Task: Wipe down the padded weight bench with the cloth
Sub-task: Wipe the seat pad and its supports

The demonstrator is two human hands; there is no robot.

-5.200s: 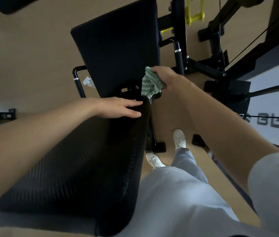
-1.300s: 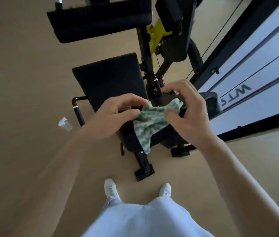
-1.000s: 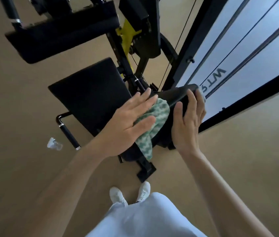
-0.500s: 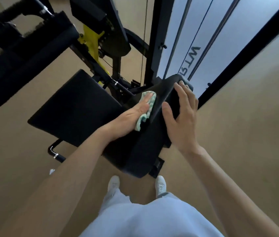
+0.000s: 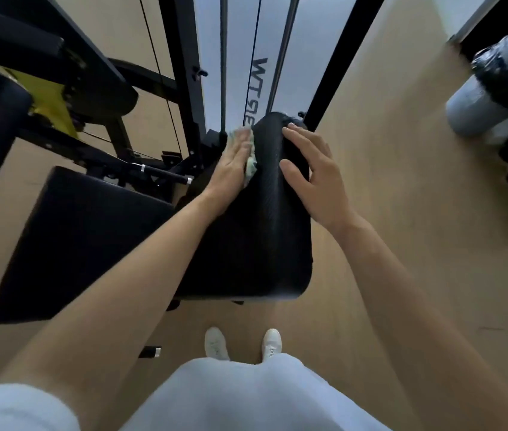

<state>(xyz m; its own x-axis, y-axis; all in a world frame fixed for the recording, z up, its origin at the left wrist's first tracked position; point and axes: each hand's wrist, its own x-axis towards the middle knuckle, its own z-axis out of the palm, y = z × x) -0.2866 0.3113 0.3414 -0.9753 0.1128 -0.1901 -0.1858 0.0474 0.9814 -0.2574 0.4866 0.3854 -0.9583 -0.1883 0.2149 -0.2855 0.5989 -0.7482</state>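
The black padded backrest (image 5: 262, 237) of the weight bench rises toward me in the middle of the head view. Its flat seat pad (image 5: 69, 244) lies to the left. My left hand (image 5: 230, 172) presses the green-and-white cloth (image 5: 251, 161) flat against the left side of the backrest, near its far end. Only a strip of the cloth shows past the fingers. My right hand (image 5: 314, 178) rests with spread fingers on the right side of the backrest and holds nothing.
A black machine frame (image 5: 190, 73) with cables and a yellow part (image 5: 47, 101) stands behind the bench at the left. A grey bottle-like object (image 5: 495, 76) is at the upper right. My white shoes (image 5: 243, 343) stand on the tan floor below the backrest.
My left hand took over the cloth and has slid it farther up the backrest's left side. My right hand went from holding the cloth to resting on the backrest. The view has swung right.
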